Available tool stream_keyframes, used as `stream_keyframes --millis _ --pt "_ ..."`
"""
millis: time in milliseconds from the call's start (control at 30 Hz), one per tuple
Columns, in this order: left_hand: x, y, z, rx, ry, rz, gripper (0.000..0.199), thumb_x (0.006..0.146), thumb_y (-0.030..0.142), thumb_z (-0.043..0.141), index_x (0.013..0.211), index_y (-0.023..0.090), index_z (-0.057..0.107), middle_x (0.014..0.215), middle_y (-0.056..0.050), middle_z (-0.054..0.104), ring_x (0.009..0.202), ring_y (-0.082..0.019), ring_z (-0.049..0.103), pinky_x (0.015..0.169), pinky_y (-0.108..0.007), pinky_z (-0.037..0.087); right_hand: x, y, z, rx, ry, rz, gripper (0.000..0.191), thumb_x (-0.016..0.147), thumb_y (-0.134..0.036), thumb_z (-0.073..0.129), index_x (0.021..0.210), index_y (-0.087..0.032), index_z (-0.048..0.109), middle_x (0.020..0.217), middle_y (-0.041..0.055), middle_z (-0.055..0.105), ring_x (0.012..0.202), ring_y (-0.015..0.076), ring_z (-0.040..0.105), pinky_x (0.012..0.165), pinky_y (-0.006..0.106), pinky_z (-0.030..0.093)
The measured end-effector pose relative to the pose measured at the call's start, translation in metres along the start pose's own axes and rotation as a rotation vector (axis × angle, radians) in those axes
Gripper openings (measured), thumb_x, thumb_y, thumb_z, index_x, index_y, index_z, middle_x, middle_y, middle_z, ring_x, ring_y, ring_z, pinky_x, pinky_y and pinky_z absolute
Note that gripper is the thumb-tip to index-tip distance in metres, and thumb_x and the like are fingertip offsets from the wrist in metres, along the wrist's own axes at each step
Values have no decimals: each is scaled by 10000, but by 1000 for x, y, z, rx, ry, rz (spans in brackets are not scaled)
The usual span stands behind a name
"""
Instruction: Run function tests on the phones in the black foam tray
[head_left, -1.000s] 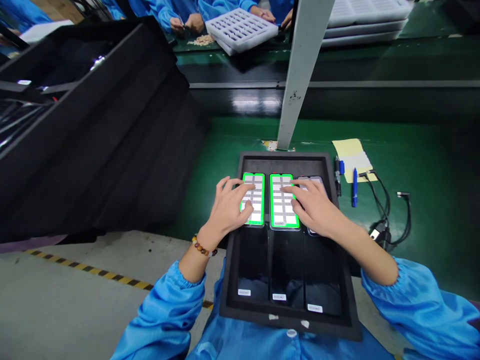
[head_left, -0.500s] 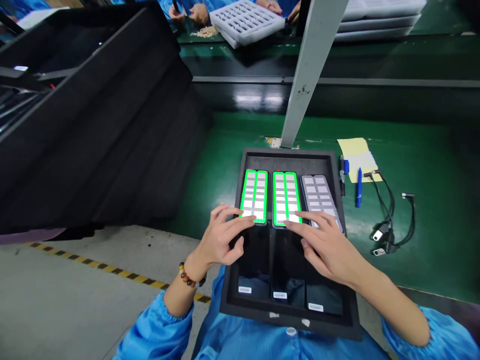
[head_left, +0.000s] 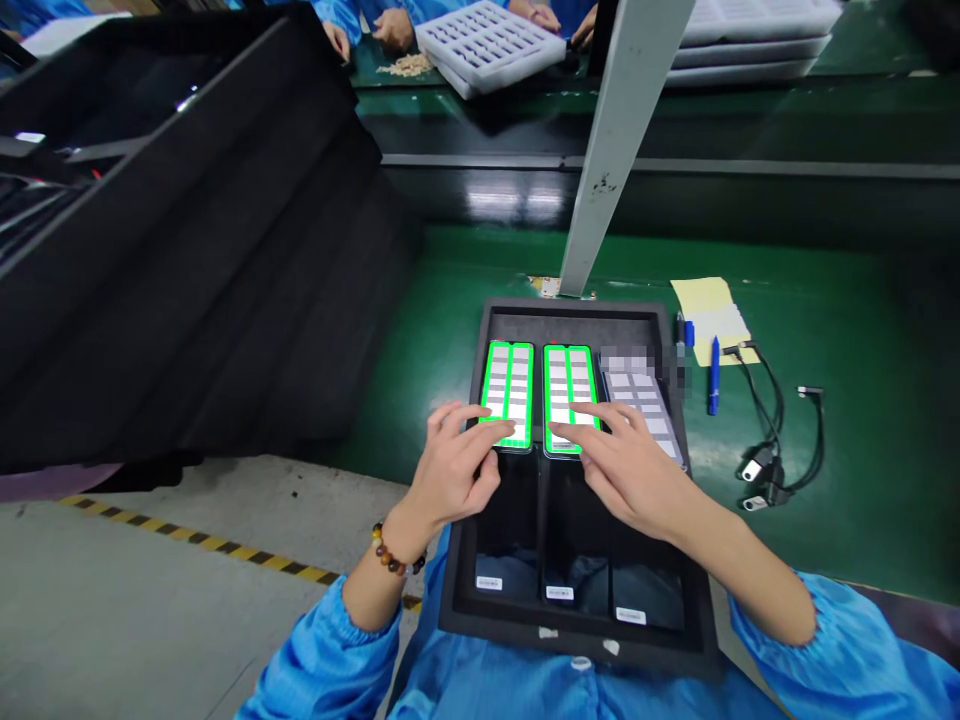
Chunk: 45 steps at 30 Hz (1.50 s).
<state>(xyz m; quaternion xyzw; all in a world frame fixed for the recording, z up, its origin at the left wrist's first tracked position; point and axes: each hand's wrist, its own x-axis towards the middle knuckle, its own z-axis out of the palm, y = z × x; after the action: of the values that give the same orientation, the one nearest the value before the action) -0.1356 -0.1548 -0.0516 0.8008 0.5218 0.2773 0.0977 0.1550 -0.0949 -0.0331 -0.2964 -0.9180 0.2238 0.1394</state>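
Note:
A black foam tray (head_left: pixel 577 320) rests partly on the green table, its near end by my lap. Across its upper half lie three smartphones with lit screens: the left phone (head_left: pixel 510 370) and the middle phone (head_left: pixel 570 372) show green grids, the right phone (head_left: pixel 637 395) a grey one. Three dark phones with white labels, one of them the lower middle phone (head_left: pixel 574 530), lie below. My left hand (head_left: pixel 454 470) has its fingers spread over the left phone's screen, holding nothing. My right hand (head_left: pixel 626 465) reaches over the middle phone with two fingers stretched at its screen.
Right of the tray are a blue pen (head_left: pixel 714 375), a yellow paper pad (head_left: pixel 697 300) and black cables (head_left: pixel 776 470). A grey post (head_left: pixel 615 150) rises behind the tray. Large black bins (head_left: pixel 187 250) stand left. Across the table are white trays (head_left: pixel 491 45) and co-workers' hands (head_left: pixel 394 30).
My right hand has moved left, off the right phone's edge and further over the middle phone's screen. My left hand has shifted slightly to the right over the left phone.

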Motion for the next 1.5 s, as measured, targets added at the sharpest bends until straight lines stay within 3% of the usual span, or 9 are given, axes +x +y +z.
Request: stream_keyframes --millis 133,267,467,667,833,1033,1200,1333,1500 --pt "9 3 1 -37 -65 32 443 956 139 528 1343 267 701 1265 -23 821 1279 -306 660 1221 -564 345 -27 13 -10 -36 44 91 590 1063 -130 444 1628 -297 460 1405 123 721 1475 342 538 1133 599 414" --pt "0 -11 -9 20 -20 -31 414 979 130 509 1323 262 699 1258 -25 819 1256 -302 667 1219 -573 318 -38 20 -14 -65 88 156 527 1071 -152 449 1568 -302 538 1411 131 712 1448 343 562 1117 591 430" --pt "-2 -14 -10 91 31 -94 379 980 142 505 1278 251 712 1185 -38 824 1242 -306 673 1207 -565 329 -4 13 -2 -17 84 88 460 1067 -137 445 1489 -246 590 1379 114 744 1457 343 553 1145 587 430" --pt "22 0 4 72 -49 -123 390 1010 184 496 1346 242 687 1286 -53 799 1312 -316 633 1252 -580 306 26 5 9 -28 62 61 520 1038 -122 435 1518 -237 600 1367 127 752 1473 352 551 1152 588 444" --pt "26 1 5 25 -98 -60 400 1004 172 503 1359 247 672 1274 -30 802 1337 -312 610 1272 -573 277 8 16 2 -47 99 121 559 1041 -124 424 1566 -256 565 1372 129 740 1467 347 556 1153 589 432" --pt "7 -16 -12 152 -9 -186 397 1004 141 490 1335 249 681 1253 -46 796 1280 -313 636 1234 -589 291 -20 32 -9 -41 136 196 450 1054 -166 427 1448 -246 626 1363 142 719 1459 350 552 1156 597 420" --pt "12 -11 -8 171 19 -192 360 980 143 511 1269 237 703 1182 -50 812 1258 -324 646 1208 -591 325 5 26 -2 -40 99 162 524 1040 -135 418 1524 -253 580 1385 127 725 1470 337 542 1173 576 414" --pt "32 3 6 83 -61 -118 415 1006 154 487 1357 254 684 1278 -34 800 1310 -309 628 1265 -579 294 32 21 5 -23 41 134 494 1040 -146 425 1491 -229 609 1427 123 720 1503 347 514 1193 575 410" --pt "39 0 5 84 -84 -133 419 1019 154 474 1378 246 670 1264 -41 800 1343 -308 612 1287 -587 271 24 26 1 -28 38 156 518 1035 -134 413 1509 -230 597 1401 120 733 1517 350 497 1192 592 402"
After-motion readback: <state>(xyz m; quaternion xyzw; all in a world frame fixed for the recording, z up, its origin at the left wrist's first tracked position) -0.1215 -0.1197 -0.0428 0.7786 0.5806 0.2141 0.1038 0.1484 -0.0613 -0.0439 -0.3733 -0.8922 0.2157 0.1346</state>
